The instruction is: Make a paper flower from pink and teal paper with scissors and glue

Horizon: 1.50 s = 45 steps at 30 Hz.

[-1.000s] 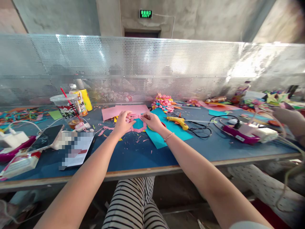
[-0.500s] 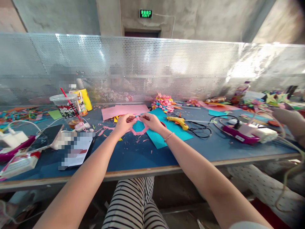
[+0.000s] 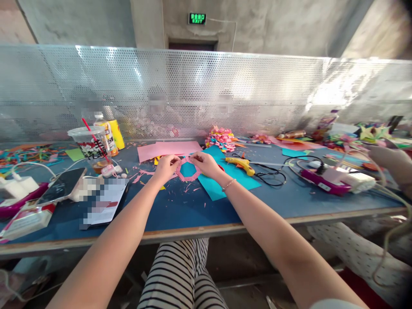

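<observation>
Since half a second ago, the pink paper ring [image 3: 188, 169] has turned more square to the camera, so its octagon-like outline now reads clearly; a second ago it lay lower, against the table. Both hands hold it by its top edge: the left hand [image 3: 166, 167] pinches the upper-left corner between thumb and fingertips, and the right hand [image 3: 206, 164] pinches the upper-right corner the same way. The fingertips themselves are small and partly curled under, so how many fingers grip is hard to tell.

Through the ring's opening shows the teal paper sheet [image 3: 225, 176], which lies under and beyond the right hand. Just past the fingers lies a pink paper sheet [image 3: 169, 149]; a yellow glue gun [image 3: 240, 163] sits to the right of the right hand's fingers. Pink scraps litter the blue table [image 3: 180, 210] below the fingers. Well left of the left hand stands a plastic cup with a red straw [image 3: 90, 143], and a patch near it is pixelated. At the far right edge another person's hand [image 3: 391, 161] is cut off by the frame. A perforated metal screen [image 3: 206, 90] backs the table, figures behind it blurred; a green exit sign [image 3: 197, 18] hangs on the concrete wall.
</observation>
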Motion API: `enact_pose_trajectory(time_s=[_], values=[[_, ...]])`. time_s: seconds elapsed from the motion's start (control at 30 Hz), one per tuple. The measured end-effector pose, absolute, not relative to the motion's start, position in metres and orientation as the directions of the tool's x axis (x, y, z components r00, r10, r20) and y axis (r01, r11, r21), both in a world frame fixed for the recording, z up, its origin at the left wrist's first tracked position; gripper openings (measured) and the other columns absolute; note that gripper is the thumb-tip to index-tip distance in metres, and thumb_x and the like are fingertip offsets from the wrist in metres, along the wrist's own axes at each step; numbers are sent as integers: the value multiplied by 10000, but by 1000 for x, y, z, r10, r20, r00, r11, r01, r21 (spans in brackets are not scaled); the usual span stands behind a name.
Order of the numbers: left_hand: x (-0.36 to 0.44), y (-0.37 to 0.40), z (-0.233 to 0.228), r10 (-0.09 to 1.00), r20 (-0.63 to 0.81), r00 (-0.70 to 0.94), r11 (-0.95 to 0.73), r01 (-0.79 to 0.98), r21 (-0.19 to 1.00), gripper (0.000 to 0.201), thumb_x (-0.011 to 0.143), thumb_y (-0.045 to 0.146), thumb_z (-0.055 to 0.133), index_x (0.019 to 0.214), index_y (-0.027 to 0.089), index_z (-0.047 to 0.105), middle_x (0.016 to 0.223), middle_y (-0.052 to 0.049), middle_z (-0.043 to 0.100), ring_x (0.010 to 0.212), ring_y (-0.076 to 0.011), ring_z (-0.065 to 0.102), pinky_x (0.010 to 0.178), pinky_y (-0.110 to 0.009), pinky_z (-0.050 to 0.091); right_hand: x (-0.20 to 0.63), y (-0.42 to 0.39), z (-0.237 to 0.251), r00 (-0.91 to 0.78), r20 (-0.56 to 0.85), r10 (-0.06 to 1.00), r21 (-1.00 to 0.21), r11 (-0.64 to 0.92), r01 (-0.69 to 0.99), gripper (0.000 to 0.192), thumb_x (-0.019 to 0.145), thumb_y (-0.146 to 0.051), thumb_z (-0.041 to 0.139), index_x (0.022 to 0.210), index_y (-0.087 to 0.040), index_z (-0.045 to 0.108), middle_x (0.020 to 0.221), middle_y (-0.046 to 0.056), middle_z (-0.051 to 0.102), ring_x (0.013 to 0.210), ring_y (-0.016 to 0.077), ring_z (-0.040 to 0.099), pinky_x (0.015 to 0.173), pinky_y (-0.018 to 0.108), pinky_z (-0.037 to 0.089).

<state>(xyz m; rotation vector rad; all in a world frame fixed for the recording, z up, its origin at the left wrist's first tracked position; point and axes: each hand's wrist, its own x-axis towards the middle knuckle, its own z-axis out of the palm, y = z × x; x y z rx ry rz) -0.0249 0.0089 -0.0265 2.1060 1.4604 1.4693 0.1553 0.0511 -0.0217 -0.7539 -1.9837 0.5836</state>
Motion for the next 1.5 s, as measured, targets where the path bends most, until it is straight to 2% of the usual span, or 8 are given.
enact_pose_trajectory(time_s=[0.23, 0.53, 0.7, 0.8, 0.93, 1.07, 1.3, 1.5], values=[[-30, 14, -32, 683, 720, 123, -569, 707, 419, 66, 791, 189, 494, 748, 172, 541, 786, -45, 595, 765, -156, 555, 730, -291, 446, 156, 50, -21, -399, 579, 711, -652, 698, 296, 194, 758, -342, 541, 773, -159, 605, 712, 22, 604, 635, 122, 519, 593, 243, 393], [-29, 10, -29, 781, 624, -31, -494, 581, 647, 80, 811, 207, 441, 742, 182, 472, 768, -34, 573, 754, -163, 555, 749, -314, 431, 159, 53, -21, -396, 575, 716, -652, 693, 308, 206, 759, -346, 534, 797, -157, 607, 751, 32, 615, 669, 131, 527, 620, 250, 402], [-27, 12, -25, 887, 411, -212, -410, 50, 911, 90, 814, 243, 465, 754, 181, 440, 816, -45, 595, 766, -149, 585, 741, -312, 451, 160, 53, -21, -389, 571, 723, -647, 688, 328, 210, 760, -354, 531, 777, -157, 603, 715, 24, 599, 641, 124, 509, 592, 242, 386], [-28, 7, -19, 939, 307, -158, -343, -334, 878, 122, 806, 249, 492, 757, 189, 398, 783, -32, 603, 706, -127, 593, 696, -287, 464, 160, 54, -21, -386, 579, 718, -634, 695, 341, 211, 760, -358, 527, 757, -160, 601, 701, 19, 592, 632, 121, 498, 586, 240, 378], [-29, -1, -11, 969, 233, -82, -243, -484, 840, 150, 773, 185, 502, 722, 194, 361, 569, 54, 466, 482, -73, 483, 515, -205, 406, 160, 55, -22, -380, 575, 724, -644, 687, 336, 222, 758, -369, 529, 764, -161, 603, 707, 22, 593, 636, 123, 502, 585, 240, 379], [-33, 3, -14, 951, 215, -222, -282, -340, 897, 165, 746, 140, 469, 678, 196, 330, 502, 84, 298, 401, -54, 328, 425, -172, 272, 162, 54, -20, -371, 568, 734, -660, 676, 328, 233, 746, -383, 546, 770, -159, 602, 704, 20, 587, 632, 123, 497, 582, 240, 376], [-43, 16, -26, 799, 495, -342, -238, 575, 782, 74, 743, 193, 482, 671, 189, 465, 631, 10, 486, 650, -144, 486, 628, -257, 367, 168, 60, -17, -385, 551, 741, -718, 656, 233, 236, 744, -391, 531, 726, -160, 570, 667, -2, 537, 601, 109, 453, 561, 236, 361], [-29, 9, -29, 926, 373, -55, -331, 357, 874, 314, 831, 427, 389, 822, 170, 570, 776, -48, 578, 679, -157, 534, 588, -263, 402, 168, 59, -18, -384, 549, 742, -705, 658, 264, 216, 759, -363, 508, 727, -162, 579, 677, 3, 554, 620, 118, 473, 590, 244, 373]])
